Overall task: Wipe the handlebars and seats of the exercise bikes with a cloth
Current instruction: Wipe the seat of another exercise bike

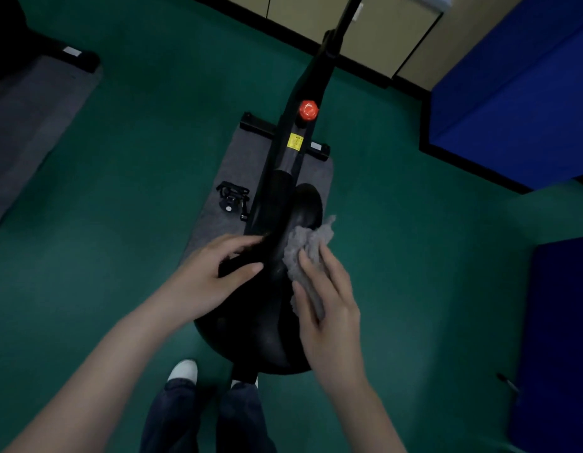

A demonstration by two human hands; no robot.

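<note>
Right hand [326,299] presses grey cloth [305,253] flat on seat's [251,331] right side, left hand [215,276] grips the seat nose; seat's long axis runs away toward the red knob [308,110], handlebars out of frame

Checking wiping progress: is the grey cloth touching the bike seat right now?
Touching. The head view shows the right hand pressing the grey cloth flat against the black seat.

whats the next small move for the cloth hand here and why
Probably sweep the right hand and its grey cloth leftward over the seat: the cloth covers only the seat's right side, while the left hand steadies the nose.
</note>
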